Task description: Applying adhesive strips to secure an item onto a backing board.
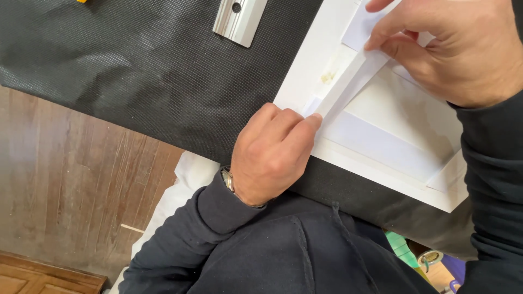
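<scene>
The left hand [271, 155] is curled into a loose fist at the near left corner of a white board [310, 65]. Its fingertips [311, 121] pinch the near end of a narrow white paper strip [348, 81] and press that end against the board. The strip runs diagonally from this pinch up and to the right, lying flat on the board's surface.

The right hand [457, 49] is at the far right. Its fingers are bent, and thumb and forefinger close on the far end of the same strip, with the other fingers resting on the board beside it. The strip therefore spans the gap between the two hands, held at both ends, and is stretched straight.

The board lies tilted on a black woven cloth [136, 65] that covers the work surface. A paler rectangular panel [403, 109] sits on the board to the right of the strip, and a small yellowish stain [327, 77] shows on the board just left of it.

A metal bar [239, 19] with a round hole lies on the cloth at the far edge, well apart from both hands. A wooden floor [71, 185] shows at the near left. Both arms wear dark sleeves, and a watch [227, 178] sits on the left wrist.
</scene>
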